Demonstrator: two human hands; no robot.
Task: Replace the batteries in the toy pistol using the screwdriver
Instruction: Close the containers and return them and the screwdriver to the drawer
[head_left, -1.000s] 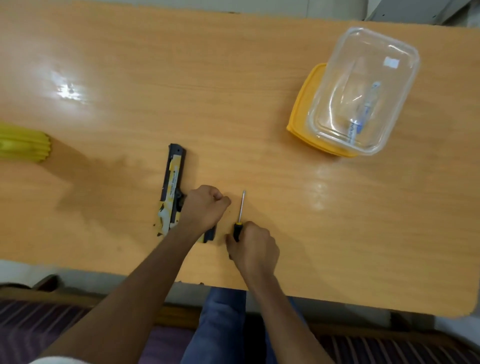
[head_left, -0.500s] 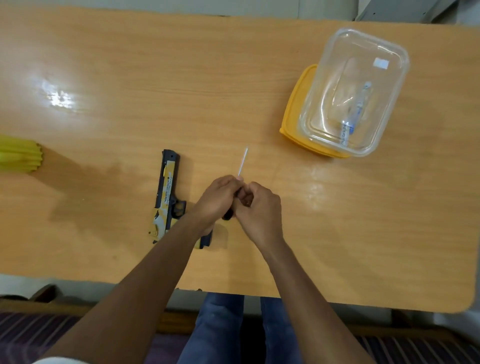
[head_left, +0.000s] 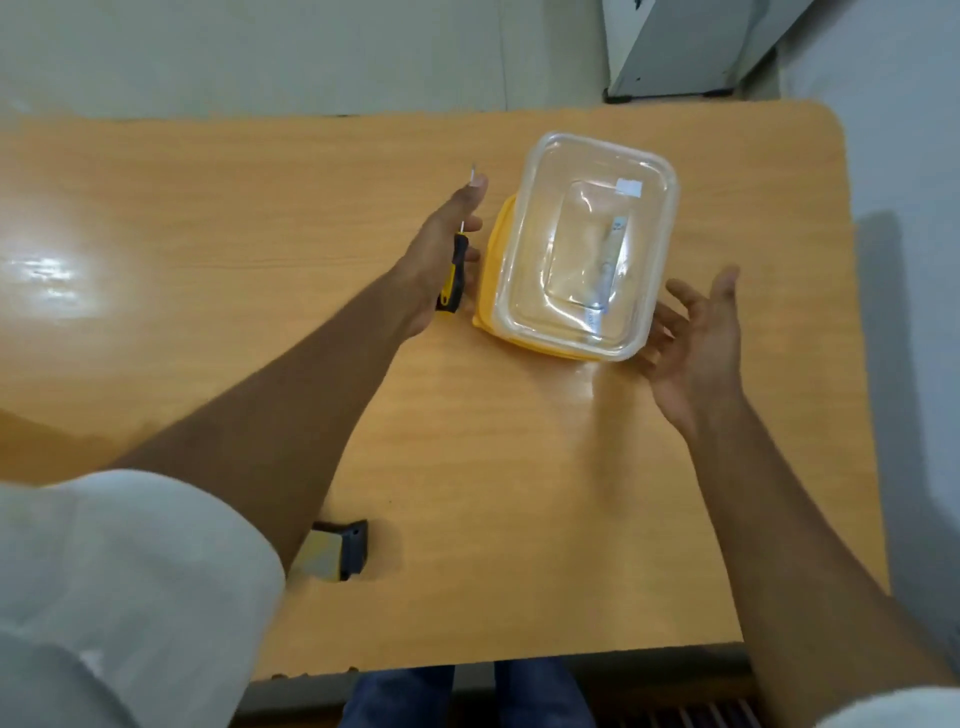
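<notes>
My left hand (head_left: 441, 244) is shut on the screwdriver (head_left: 453, 275), whose black and yellow handle shows under the palm and whose thin metal tip pokes out past the fingertip. It hovers just left of a clear plastic container (head_left: 587, 244) that rests upside down on its yellow lid (head_left: 491, 275), with a pack of batteries inside. My right hand (head_left: 696, 338) is open, palm up, at the container's right front corner. Only the grip end of the toy pistol (head_left: 337, 553) shows; my left forearm hides the remainder.
The wooden table (head_left: 519, 493) ends in a rounded corner at the back right, with its front edge close to my legs. A white cabinet base (head_left: 675, 52) stands on the floor beyond the table.
The screwdriver passed from my right hand to my left. Both hands then left the pistol and reached forward to the container, and my view swung to the right.
</notes>
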